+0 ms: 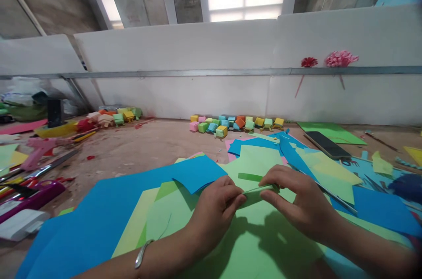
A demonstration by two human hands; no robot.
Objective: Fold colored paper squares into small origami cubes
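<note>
Table (pixel 165 140): both hands (pixel 216 208) (pixel 296 195) pinch green strip (pixel 252 198); dark marks (pixel 351 163), right, perhaps lettering

Consists of a narrow light green paper strip (pixel 254 197). Presents a thin, paler band along the upper edge, with a darker, shaded face below. Extends crosswise between the left hand (pixel 217 204) and the right hand (pixel 298 197), pinched at both ends. Slopes slightly upward toward the right-hand end. Is held over a light green sheet (pixel 257 255). Cannot be confirmed as folded or single-layer, being partly covered at each end.
</note>
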